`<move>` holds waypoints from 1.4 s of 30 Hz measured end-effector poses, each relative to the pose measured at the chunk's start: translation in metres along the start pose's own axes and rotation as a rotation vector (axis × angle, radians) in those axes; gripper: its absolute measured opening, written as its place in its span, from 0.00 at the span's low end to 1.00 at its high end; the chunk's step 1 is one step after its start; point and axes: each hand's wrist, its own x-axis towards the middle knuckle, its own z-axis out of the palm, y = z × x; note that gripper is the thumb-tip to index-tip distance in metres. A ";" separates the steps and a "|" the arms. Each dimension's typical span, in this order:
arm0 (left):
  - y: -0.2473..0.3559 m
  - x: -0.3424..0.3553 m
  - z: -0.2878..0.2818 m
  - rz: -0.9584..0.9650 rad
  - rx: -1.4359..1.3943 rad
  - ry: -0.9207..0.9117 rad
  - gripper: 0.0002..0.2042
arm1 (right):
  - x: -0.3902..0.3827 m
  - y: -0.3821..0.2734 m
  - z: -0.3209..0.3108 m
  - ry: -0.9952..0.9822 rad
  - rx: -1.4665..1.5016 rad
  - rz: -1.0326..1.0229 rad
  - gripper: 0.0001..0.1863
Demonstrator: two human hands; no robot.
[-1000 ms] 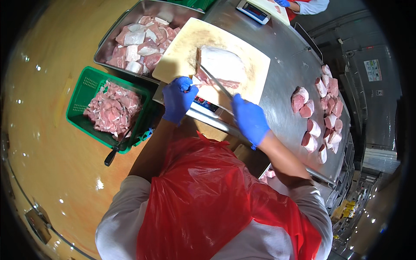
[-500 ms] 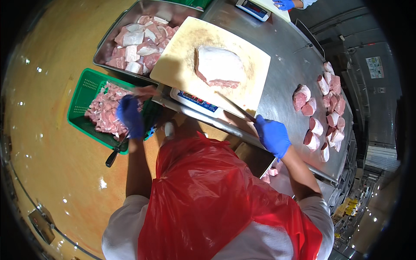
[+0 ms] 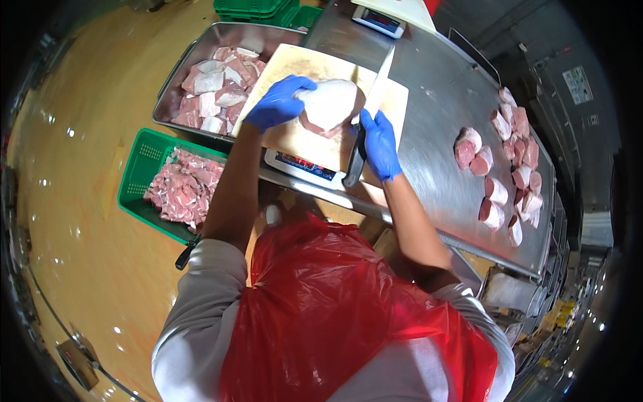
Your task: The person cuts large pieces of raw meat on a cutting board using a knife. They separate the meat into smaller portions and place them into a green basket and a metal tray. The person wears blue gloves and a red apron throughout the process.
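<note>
Nearest the camera, a red plastic apron [image 3: 355, 308] covers the wearer's front. To its left stands a green basket [image 3: 143, 159] of meat trimmings [image 3: 186, 187]; the left forearm hides its right side. A black-handled tool [image 3: 185, 256] projects from its near edge.

At the table edge, a scale [image 3: 301, 166] lies partly beneath a pale cutting board [image 3: 288, 142]. The block of meat [image 3: 329, 104] sits on the board, between the hands. The right hand [image 3: 380, 145] grasps a knife [image 3: 356, 155], blade pointing away; knife and hand obscure part of the board's right side. The left hand [image 3: 280, 104] lies against the block's left end, fingers over it; firmness of grip cannot be determined.

A steel tub [image 3: 271, 37] of meat chunks [image 3: 214, 90] adjoins the board's left side. Cut pieces [image 3: 516, 154] lie well apart, rightward on the steel table [image 3: 435, 134]. Beyond are a second scale [image 3: 379, 23] and green crates [image 3: 254, 10].

Compared with half a second earlier, the left hand has moved from the basket to the block, the knife has swung from pointing leftward to pointing away, and the block has been turned.
</note>
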 end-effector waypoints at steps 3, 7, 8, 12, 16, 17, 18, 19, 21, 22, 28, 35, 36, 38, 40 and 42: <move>0.009 -0.043 0.005 0.013 0.109 0.003 0.18 | 0.016 0.012 -0.030 0.054 -0.111 -0.104 0.13; 0.065 -0.089 0.032 -0.229 0.154 0.225 0.16 | -0.021 -0.019 -0.037 -0.051 -0.404 -0.090 0.14; 0.073 -0.091 0.042 -0.231 0.133 0.307 0.17 | -0.043 -0.028 -0.034 -0.097 -0.540 -0.054 0.13; 0.056 -0.080 0.067 -0.047 0.391 0.464 0.17 | -0.070 0.001 0.000 -0.287 -1.002 -0.305 0.10; 0.050 -0.076 0.059 -0.191 0.309 0.381 0.09 | -0.053 -0.010 0.047 -0.292 -1.002 -0.373 0.10; 0.050 -0.076 0.058 -0.207 0.334 0.396 0.09 | -0.048 -0.011 0.052 -0.265 -0.997 -0.420 0.10; 0.050 -0.078 0.059 -0.225 0.354 0.415 0.08 | -0.045 -0.015 0.055 -0.297 -1.040 -0.378 0.11; 0.049 -0.079 0.060 -0.243 0.374 0.432 0.07 | -0.044 -0.019 0.056 -0.330 -1.082 -0.335 0.11; 0.046 -0.081 0.062 -0.238 0.384 0.430 0.07 | -0.046 -0.019 0.052 -0.408 -1.181 -0.264 0.13; 0.047 -0.081 0.062 -0.239 0.385 0.432 0.07 | -0.053 -0.018 0.043 -0.453 -1.241 -0.235 0.14; 0.041 -0.083 0.049 -0.284 0.406 0.489 0.05 | -0.104 -0.043 -0.042 -0.679 -1.527 -0.111 0.14; 0.001 -0.157 -0.028 -0.470 0.286 0.912 0.12 | -0.124 -0.073 -0.074 -0.477 -1.219 -0.110 0.09; -0.020 -0.185 -0.047 -0.474 0.145 1.071 0.13 | -0.125 -0.068 -0.075 -0.393 -1.152 -0.135 0.10; -0.030 -0.243 -0.096 -0.890 0.526 0.836 0.19 | -0.124 -0.054 -0.076 -0.218 -0.692 0.165 0.11; -0.030 -0.254 -0.114 -0.949 0.869 0.490 0.22 | -0.124 -0.037 -0.073 -0.114 -0.325 0.303 0.11; -0.036 -0.232 -0.117 -0.775 1.030 0.428 0.29 | -0.111 -0.025 -0.066 -0.057 -0.071 0.292 0.11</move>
